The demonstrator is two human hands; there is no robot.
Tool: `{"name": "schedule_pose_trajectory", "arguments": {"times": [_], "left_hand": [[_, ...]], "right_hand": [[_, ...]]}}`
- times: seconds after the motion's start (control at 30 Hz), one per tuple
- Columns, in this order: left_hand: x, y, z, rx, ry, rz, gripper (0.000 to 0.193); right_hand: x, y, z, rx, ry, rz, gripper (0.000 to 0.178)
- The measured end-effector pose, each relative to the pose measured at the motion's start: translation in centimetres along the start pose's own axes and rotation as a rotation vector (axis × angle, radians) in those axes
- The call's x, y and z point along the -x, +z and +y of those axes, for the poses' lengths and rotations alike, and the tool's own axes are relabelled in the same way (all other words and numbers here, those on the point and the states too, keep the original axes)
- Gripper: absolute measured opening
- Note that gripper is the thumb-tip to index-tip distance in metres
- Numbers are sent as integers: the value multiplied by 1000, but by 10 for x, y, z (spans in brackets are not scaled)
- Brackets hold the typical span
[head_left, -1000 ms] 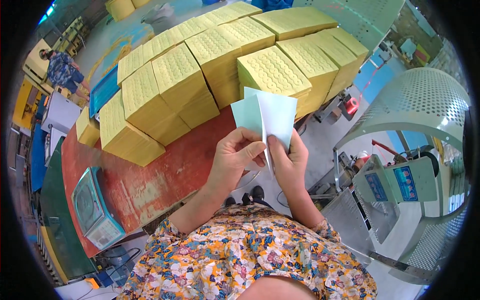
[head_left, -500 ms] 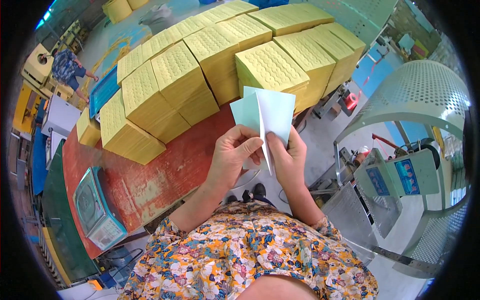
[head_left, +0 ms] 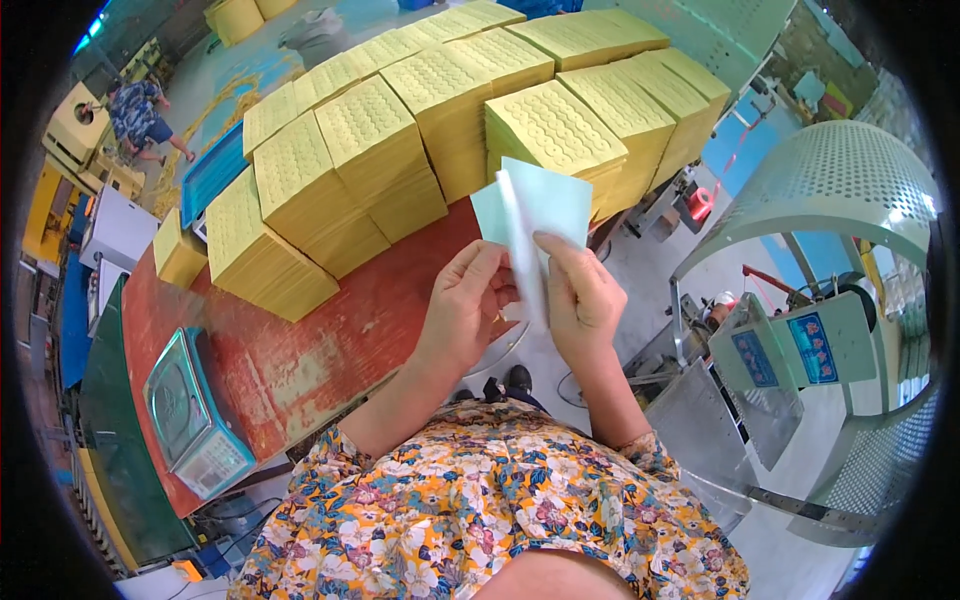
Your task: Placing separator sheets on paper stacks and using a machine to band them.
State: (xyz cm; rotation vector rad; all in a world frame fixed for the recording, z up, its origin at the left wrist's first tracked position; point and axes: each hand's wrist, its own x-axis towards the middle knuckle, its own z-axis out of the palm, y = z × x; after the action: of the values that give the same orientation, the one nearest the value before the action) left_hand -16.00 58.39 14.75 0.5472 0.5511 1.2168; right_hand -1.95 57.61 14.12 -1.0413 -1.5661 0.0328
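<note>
Where hands (head_left: 462,305) pinch, pale sheets (head_left: 555,200), between them

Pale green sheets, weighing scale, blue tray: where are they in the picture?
Pale green sheets (head_left: 554,200): head view, the broad face on the right.
Weighing scale (head_left: 185,410): head view, its flat top.
Blue tray (head_left: 214,168): head view, its bare inner surface.

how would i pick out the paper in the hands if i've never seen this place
Find the red table bearing large stacks of yellow sheets. Nearer you, toward the table's right end, pale green sheets stand between the left hand and right hand. Unlike the yellow stacks, they are pale and held in the air.
</note>
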Motion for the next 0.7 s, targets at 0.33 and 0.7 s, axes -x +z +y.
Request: {"name": "schedule_pose_trajectory", "arguments": {"times": [0.33,0.7], "left_hand": [[11,-14,7,-499,190,-46,9],[13,-27,8,-454,128,-59,8]], "right_hand": [[4,-3,-24,-467,597,-237,13],[18,4,-24,-633,717,-253,16]]}}
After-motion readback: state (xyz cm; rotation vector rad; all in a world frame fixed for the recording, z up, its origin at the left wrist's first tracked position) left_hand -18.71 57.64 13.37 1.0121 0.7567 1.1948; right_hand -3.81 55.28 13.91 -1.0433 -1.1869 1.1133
